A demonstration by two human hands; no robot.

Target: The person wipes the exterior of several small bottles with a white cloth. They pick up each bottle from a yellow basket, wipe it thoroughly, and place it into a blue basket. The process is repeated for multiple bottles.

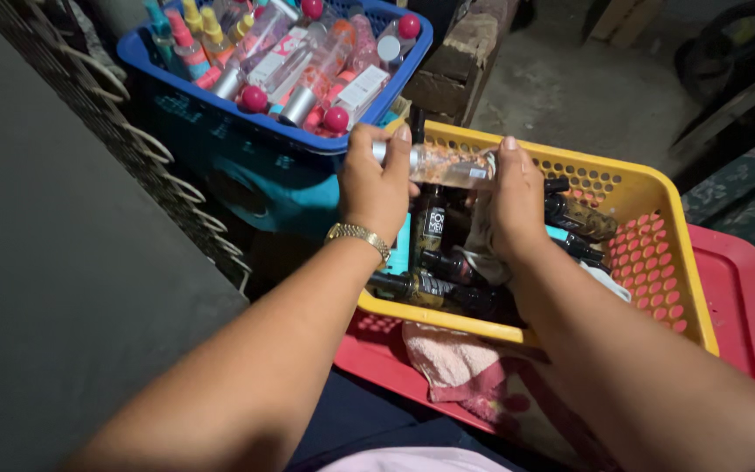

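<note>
Bottles (447, 280) in a perforated yellow basket (657, 253) lie beneath both hands, left hand (376, 188) and right hand (510, 205) clasped on a clear bottle (447, 164).

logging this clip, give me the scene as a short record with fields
left hand: left hand with gold wristwatch grips the capped end of a clear slim spray bottle
right hand: right hand holds the bottle's other end and a pale cloth
below hands: yellow perforated plastic basket of dark bottles
behind: blue plastic basket of pink-capped bottles
underneath: red plastic tray, pink towel
</note>
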